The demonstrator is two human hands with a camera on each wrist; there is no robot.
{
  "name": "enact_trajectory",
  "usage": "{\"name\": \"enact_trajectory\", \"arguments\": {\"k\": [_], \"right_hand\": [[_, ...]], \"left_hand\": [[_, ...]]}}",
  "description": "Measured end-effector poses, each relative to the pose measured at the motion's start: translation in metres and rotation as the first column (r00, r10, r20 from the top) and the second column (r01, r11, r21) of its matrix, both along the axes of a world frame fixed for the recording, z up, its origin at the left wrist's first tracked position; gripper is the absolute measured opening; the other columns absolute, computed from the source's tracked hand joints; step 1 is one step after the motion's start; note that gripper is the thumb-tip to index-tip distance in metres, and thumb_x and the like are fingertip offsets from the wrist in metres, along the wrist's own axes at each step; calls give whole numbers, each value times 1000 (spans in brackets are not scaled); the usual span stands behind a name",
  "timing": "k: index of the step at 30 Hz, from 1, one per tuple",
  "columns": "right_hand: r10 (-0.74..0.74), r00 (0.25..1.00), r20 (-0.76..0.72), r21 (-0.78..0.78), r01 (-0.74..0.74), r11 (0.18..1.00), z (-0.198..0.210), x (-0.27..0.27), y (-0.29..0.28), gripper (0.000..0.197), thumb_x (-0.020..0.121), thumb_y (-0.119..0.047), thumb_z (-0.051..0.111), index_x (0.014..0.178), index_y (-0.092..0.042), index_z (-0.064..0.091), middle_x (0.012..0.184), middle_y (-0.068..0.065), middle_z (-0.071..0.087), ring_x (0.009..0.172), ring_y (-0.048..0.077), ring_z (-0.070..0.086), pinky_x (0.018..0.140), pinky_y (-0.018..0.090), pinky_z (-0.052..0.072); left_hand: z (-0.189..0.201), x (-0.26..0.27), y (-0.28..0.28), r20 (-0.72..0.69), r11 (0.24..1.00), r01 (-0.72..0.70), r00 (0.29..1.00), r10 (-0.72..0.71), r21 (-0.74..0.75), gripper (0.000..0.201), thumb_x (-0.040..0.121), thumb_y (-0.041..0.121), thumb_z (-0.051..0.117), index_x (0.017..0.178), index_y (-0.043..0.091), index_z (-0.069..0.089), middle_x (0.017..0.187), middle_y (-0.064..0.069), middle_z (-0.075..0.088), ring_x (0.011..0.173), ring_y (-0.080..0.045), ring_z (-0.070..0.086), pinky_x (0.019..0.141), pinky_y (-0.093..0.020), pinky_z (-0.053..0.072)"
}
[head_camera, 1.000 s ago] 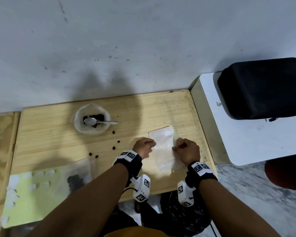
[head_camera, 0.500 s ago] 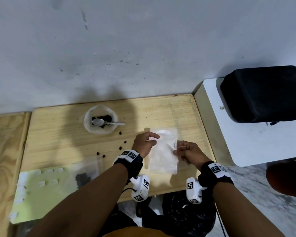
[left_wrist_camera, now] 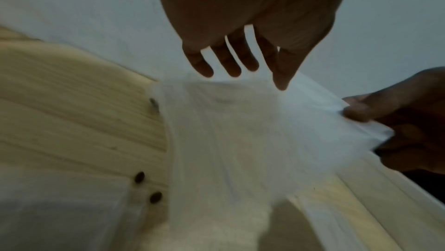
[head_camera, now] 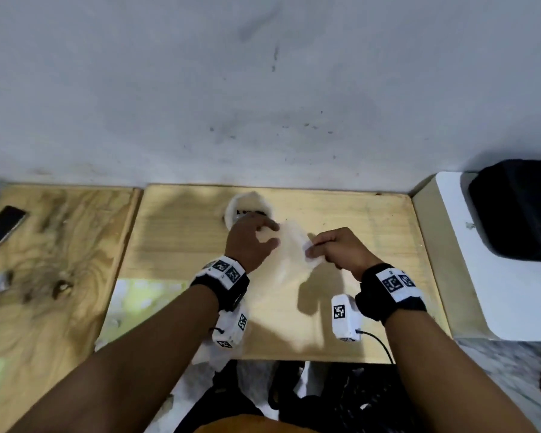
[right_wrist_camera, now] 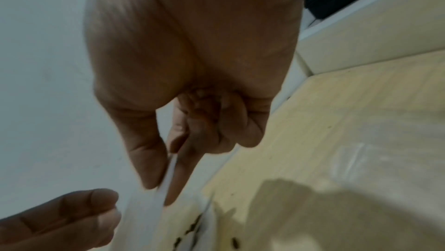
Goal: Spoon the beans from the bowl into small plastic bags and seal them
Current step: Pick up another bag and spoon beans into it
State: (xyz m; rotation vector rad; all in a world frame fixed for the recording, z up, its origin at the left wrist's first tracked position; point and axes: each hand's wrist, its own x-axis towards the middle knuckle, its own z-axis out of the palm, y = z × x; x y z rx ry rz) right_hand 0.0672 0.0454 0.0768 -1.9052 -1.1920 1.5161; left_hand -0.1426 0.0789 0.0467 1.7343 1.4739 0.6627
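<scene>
Plastic bag (head_camera: 289,254) was off the bench (head_camera: 372,232) now, not flat like a second before. Right hand (head_camera: 338,250) pinched its edge; left hand (head_camera: 250,242) had let go, fingers loose beside it. Guess opening it comes next. Bowl (head_camera: 235,204) sat right behind.
</scene>
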Motion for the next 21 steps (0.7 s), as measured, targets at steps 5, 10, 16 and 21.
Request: {"name": "enact_trajectory", "arguments": {"k": [5,10,16,21], "right_hand": [[57,990,-126,158,-37,987,25,-53,15,6,82,1,75,84,-3,72,60,-7,61,42,-6,48,43,5,33],[144,976,-162,202,-110,973,37,-96,29,25,82,6,74,67,-9,61,47,-18,57,45,-5,53,43,4,34],[207,971,-122,184,-183,966,37,-116,40,19,83,-29,79,70,-21,68,64,-6,56,57,9,42,50,22,31],[216,970,-114,195,-191,962,45,-115,45,7,86,-20,75,81,-15,74,56,-13,54,51,2,42,49,19,31]], "left_hand": [[26,-29,3,77,990,-118,989,123,-76,37,74,48,77,68,13,67,61,5,66,60,-12,64,65,-24,52],[41,-50,5,198,974,-144,964,177,-173,42,82,40,70,70,0,63,55,-9,67,52,-20,67,62,-31,56],[60,-69,14,247,968,-136,951,188,-212,37,87,25,63,73,-10,61,61,-19,68,54,-28,68,61,-39,61],[64,-79,16,345,952,-98,917,199,-289,43,89,27,65,75,-13,57,60,-17,65,54,-25,67,63,-42,62]]}}
